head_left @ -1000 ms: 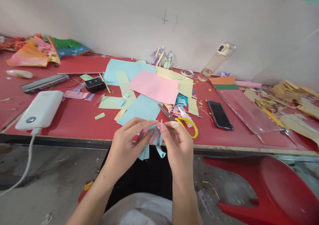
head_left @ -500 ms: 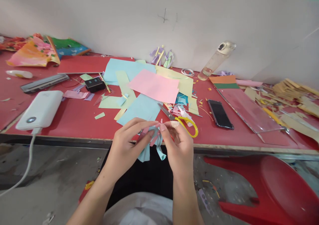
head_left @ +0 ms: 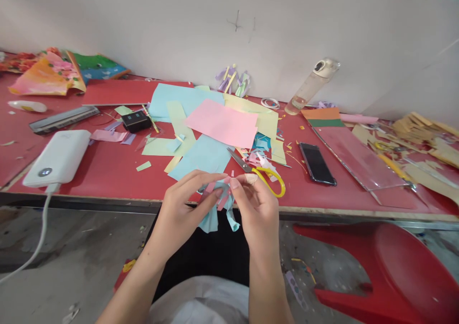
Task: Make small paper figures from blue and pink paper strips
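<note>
Between my hands, at the table's front edge, is a small craft piece of light blue paper point(head_left: 211, 220) with a pink paper strip point(head_left: 223, 201) on it. My left hand point(head_left: 187, 200) grips its left side between thumb and fingers. With thumb and forefinger, my right hand point(head_left: 255, 200) pinches the pink strip near the top. The fingers hide part of the piece, and its blue ends hang down over my lap. Yellow-handled scissors point(head_left: 269, 177) lie just beyond my right hand, blades pointing up and left. Sheets of pink paper point(head_left: 224, 122) and blue paper point(head_left: 201, 159) lie ahead.
A white power bank point(head_left: 59, 159) with a cable lies at left, near a black box point(head_left: 136, 121). At right are a phone point(head_left: 317, 164), a plastic sleeve point(head_left: 358, 156) and a leaning water bottle point(head_left: 310, 90). A red chair point(head_left: 412, 266) stands below the table at right.
The pink strip shows a little more between my hands, and the blue paper has shifted slightly. Both hands stay in nearly the same place.
</note>
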Demonstrator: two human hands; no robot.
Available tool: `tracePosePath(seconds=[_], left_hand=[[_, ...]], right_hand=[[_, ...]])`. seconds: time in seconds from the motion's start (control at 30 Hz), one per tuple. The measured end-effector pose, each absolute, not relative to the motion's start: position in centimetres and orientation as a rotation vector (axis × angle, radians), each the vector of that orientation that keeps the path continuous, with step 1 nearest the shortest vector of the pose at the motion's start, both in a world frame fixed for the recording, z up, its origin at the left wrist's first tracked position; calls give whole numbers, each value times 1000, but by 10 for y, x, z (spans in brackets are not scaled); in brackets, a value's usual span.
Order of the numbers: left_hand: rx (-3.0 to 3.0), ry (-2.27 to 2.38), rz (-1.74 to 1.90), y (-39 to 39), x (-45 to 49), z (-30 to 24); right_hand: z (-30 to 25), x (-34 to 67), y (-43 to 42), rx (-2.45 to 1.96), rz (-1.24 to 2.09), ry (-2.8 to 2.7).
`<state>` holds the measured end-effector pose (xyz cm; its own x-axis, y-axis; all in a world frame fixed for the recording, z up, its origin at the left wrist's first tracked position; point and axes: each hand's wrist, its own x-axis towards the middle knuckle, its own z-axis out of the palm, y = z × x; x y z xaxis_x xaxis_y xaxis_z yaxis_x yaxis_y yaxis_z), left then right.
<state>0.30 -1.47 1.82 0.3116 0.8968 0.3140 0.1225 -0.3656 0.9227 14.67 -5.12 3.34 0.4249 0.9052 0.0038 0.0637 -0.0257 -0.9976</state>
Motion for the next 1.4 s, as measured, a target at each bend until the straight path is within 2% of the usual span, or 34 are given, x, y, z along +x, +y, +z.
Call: tracePosePath(seconds=[0.33,0.5,0.63,0.83,0.97,1.17,1.4], left_hand=[[1210,810,1145,-10,5,12],[912,709,955,-8,5,9],[797,682,853,-10,9,2],[1129,786,1036,-17,3,-7],[1516,843,1146,-34,-13,8],[2244,1166,1050,-48,-11,28],[2413,1134,1115,-37,-1,19]], right_hand=[[21,159,-51,-1104,735,-1147],[2,162,-51,-967,555,-1348],[-6,158,-50,-1023,434,-1315],[11,152,-49,-1277,542,-1228],[22,150,-52,-1362,459,-1283],[29,144,-56,-1412,316,-1484],[29,140,-58,-1416,244,-1522]])
